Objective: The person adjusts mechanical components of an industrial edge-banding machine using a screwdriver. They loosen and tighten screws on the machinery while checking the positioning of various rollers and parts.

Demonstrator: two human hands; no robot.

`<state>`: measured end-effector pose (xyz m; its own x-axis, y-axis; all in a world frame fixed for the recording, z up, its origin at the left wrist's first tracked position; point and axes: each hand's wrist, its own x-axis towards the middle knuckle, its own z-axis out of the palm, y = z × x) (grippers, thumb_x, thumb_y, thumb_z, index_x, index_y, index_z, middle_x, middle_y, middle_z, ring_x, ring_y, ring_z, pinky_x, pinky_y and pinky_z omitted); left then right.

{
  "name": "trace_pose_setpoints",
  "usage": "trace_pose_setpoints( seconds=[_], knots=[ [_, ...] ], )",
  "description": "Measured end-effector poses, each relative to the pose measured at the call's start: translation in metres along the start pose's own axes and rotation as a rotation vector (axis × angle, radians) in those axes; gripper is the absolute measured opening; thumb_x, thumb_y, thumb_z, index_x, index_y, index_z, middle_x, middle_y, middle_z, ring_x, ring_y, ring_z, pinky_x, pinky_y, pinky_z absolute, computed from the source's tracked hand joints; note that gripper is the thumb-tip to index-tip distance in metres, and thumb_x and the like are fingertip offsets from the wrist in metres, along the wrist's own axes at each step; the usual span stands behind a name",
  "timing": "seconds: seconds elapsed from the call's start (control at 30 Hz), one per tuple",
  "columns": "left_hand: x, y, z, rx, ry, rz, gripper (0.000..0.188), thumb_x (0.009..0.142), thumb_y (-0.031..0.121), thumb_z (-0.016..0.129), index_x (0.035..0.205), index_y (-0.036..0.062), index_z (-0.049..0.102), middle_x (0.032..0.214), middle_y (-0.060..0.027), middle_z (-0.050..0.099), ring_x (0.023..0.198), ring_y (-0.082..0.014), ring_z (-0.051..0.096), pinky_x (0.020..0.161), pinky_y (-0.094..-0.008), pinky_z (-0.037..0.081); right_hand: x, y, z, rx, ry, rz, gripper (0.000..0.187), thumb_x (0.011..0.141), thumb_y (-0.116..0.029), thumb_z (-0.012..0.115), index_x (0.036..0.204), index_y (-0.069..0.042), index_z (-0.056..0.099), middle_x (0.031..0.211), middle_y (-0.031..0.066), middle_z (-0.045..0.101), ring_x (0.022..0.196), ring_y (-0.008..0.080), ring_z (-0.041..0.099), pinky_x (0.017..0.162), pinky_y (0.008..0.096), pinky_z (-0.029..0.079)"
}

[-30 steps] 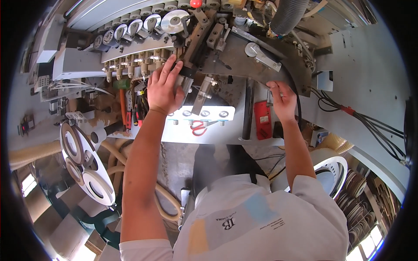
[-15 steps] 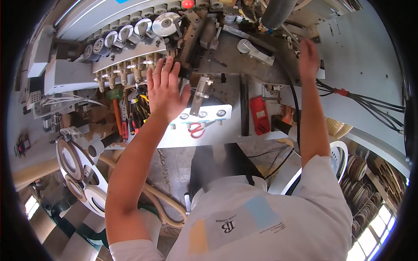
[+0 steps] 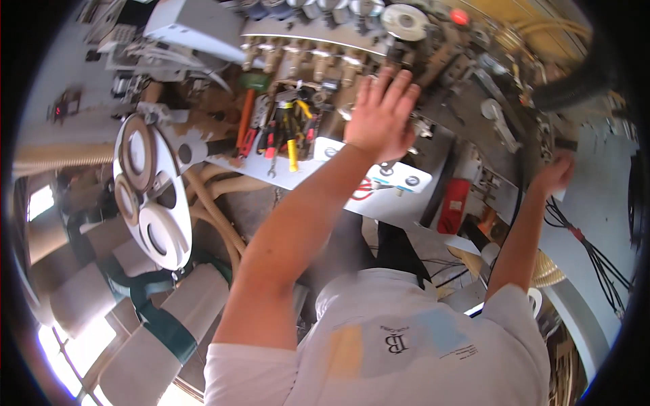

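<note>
My left hand point(image 3: 381, 116) stretches forward, palm down, over the near edge of a machine. Its fingers are extended and nothing shows in them. The fingertips are nearest to a dark metal arm and a pale round wheel point(image 3: 404, 22), beside a row of brass-coloured cylinders point(image 3: 296, 57); whether they touch is unclear. Farther right, my right hand point(image 3: 556, 173) reaches to the edge of a grey panel point(image 3: 599, 196). Its fingers are blurred and partly hidden, so any hold cannot be made out. A white gauge panel point(image 3: 413, 177) lies below my left hand.
Pliers and other hand tools point(image 3: 291, 128) lie beside a green-headed mallet point(image 3: 254, 82). Red-handled scissors point(image 3: 363, 189) and a red box point(image 3: 453, 206) are nearer me. At left stands a white plate with reels point(image 3: 162, 233); beige hoses point(image 3: 213, 210) run below. Black cables point(image 3: 589, 254) hang at right.
The view has swung left, so the machine sits farther right and more of the left side shows. My left hand stays by the metal arm; my right hand appears lower, beside the panel edge.
</note>
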<state>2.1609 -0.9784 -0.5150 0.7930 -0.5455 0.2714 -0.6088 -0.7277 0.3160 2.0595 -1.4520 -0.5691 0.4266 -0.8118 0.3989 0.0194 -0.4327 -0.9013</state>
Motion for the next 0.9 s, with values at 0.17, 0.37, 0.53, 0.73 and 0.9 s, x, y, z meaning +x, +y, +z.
trace_pose_setpoints(
  seconds=[0.17, 0.37, 0.53, 0.73, 0.9],
  knots=[
    [-0.001, 0.001, 0.0, -0.125, 0.136, 0.022, 0.068, 0.078, 0.034, 0.071, 0.14, 0.0098, 0.055, 0.155, -0.0125, 0.047, 0.15, -0.0397, 0.036, 0.121, -0.0612, 0.028, -0.134, -0.029, 0.013, -0.268, -0.451, -0.062, 0.033, 0.099, -0.035, 0.066, 0.082, -0.007, 0.066, 0.079, 0.0046, 0.067, 0.075, 0.0184, 0.061, 0.073, 0.0365, 0.048],
    [-0.025, -0.021, -0.01, -0.525, 0.491, 0.041, 0.053, 0.077, 0.018, 0.072, 0.128, 0.0056, 0.061, 0.136, -0.0139, 0.061, 0.133, -0.0383, 0.052, 0.114, -0.0524, 0.038, -0.145, -0.04, 0.035, -0.826, -0.597, -0.174, 0.041, 0.092, -0.047, 0.074, 0.08, -0.009, 0.064, 0.071, 0.0042, 0.062, 0.069, 0.0257, 0.06, 0.065, 0.0399, 0.048],
    [-0.141, -0.111, 0.026, -0.703, 0.567, -0.62, 0.037, 0.087, 0.0, 0.069, 0.123, 0.004, 0.062, 0.112, -0.0159, 0.065, 0.1, -0.0328, 0.066, 0.087, -0.0392, 0.055, -0.138, -0.048, 0.039, -1.007, -0.695, -0.094, 0.047, 0.092, -0.055, 0.073, 0.081, -0.01, 0.062, 0.071, 0.0061, 0.06, 0.069, 0.027, 0.062, 0.064, 0.0422, 0.048],
    [-0.26, -0.223, 0.077, -0.105, 0.154, -1.129, 0.042, 0.09, 0.028, 0.072, 0.126, 0.0082, 0.063, 0.119, -0.0136, 0.065, 0.111, -0.0343, 0.064, 0.096, -0.0461, 0.052, -0.128, -0.052, 0.038, -1.038, -0.803, 0.013, 0.053, 0.094, -0.06, 0.067, 0.085, -0.008, 0.059, 0.076, 0.0106, 0.06, 0.072, 0.0314, 0.061, 0.068, 0.0448, 0.047],
    [-0.246, -0.255, 0.079, 0.022, -0.079, -1.127, 0.049, 0.085, 0.036, 0.075, 0.125, 0.0093, 0.064, 0.122, -0.0128, 0.064, 0.116, -0.0354, 0.062, 0.101, -0.047, 0.05, -0.116, -0.052, 0.035, -1.009, -0.929, -0.026, 0.055, 0.097, -0.056, 0.066, 0.086, -0.004, 0.054, 0.077, 0.0157, 0.056, 0.074, 0.0361, 0.058, 0.071, 0.0469, 0.046]
  ],
)
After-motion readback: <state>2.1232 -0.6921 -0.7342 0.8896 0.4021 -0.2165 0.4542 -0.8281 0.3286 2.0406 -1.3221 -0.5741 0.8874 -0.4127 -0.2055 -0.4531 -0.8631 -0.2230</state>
